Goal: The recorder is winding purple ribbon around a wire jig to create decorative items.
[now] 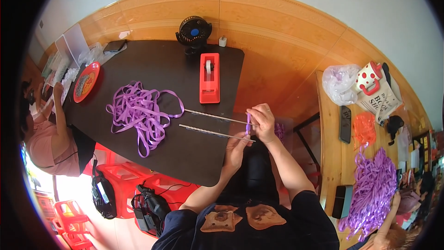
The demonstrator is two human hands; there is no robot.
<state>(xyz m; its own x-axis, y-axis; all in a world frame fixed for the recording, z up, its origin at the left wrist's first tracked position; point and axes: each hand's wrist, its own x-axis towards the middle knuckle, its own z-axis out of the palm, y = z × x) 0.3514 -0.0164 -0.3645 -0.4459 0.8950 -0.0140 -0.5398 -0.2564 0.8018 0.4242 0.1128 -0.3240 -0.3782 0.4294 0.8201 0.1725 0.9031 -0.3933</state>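
hands (252, 134) pinch purple ribbon (248, 122) past table edge (233, 111).

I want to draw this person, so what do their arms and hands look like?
Both arms are bare from the elbow down, with no gloves, watch or rings that show. The left hand and right hand are bare too. Short dark navy sleeves end near the elbows, part of a dark top with two brown toast-shaped patches on the front.

hands (252, 132) pinching purple ribbon (248, 124), two rods (215, 125), dark table (185, 157)
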